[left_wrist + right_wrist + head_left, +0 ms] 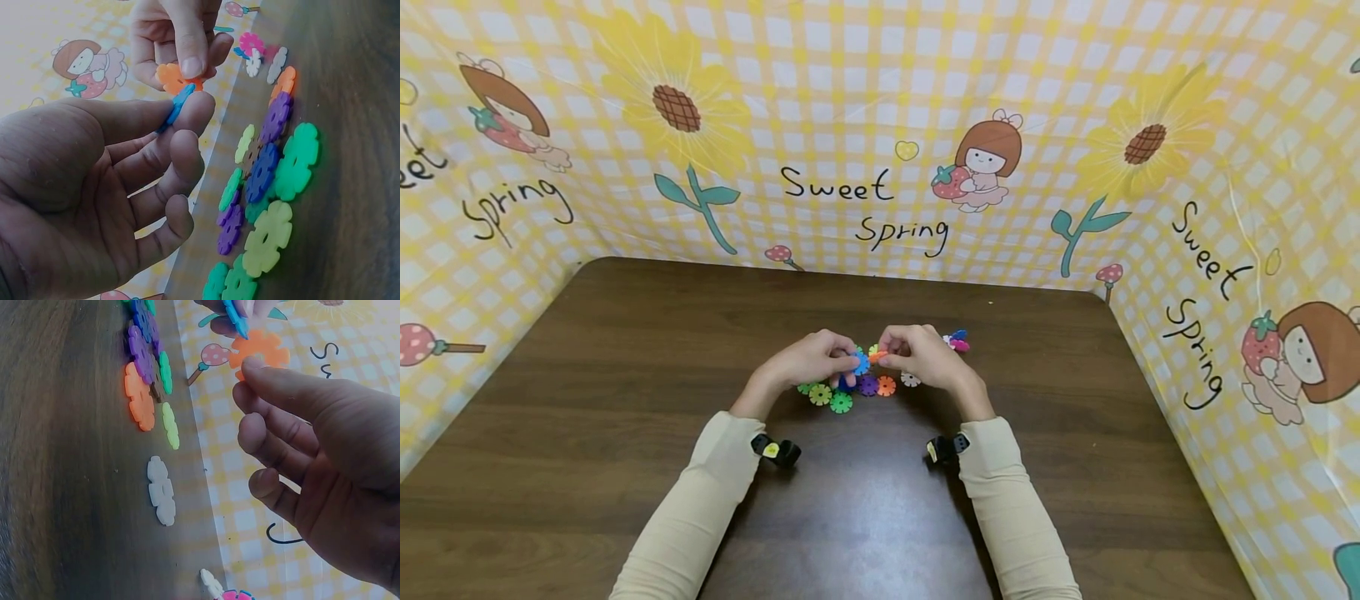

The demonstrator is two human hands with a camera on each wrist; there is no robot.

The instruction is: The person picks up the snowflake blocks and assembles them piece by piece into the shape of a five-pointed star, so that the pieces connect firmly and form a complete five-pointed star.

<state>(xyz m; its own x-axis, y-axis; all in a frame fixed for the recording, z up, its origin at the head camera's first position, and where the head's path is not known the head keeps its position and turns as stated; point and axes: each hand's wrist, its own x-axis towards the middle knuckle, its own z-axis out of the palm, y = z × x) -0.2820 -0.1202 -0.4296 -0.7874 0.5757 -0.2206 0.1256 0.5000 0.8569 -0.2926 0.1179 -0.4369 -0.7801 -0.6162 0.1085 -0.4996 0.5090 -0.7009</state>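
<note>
My left hand (811,358) pinches a light blue notched plastic disc (180,106) between thumb and index finger, its other fingers loosely bent. Opposite it, my right hand (922,357) pinches an orange notched disc (269,349) by its edge. The two discs meet edge to edge above the table; whether their slots are engaged I cannot tell. Below the hands lie loose discs of the same kind, among them a purple one (868,385), a second orange one (886,386), a green one (841,402) and a yellow-green one (269,239).
On the brown wooden table (880,517), a white disc (161,490) lies apart, right of the pile. Farther right is a small cluster of pink, blue and white discs (959,344). A yellow checked cloth (842,108) stands around the table's back and sides.
</note>
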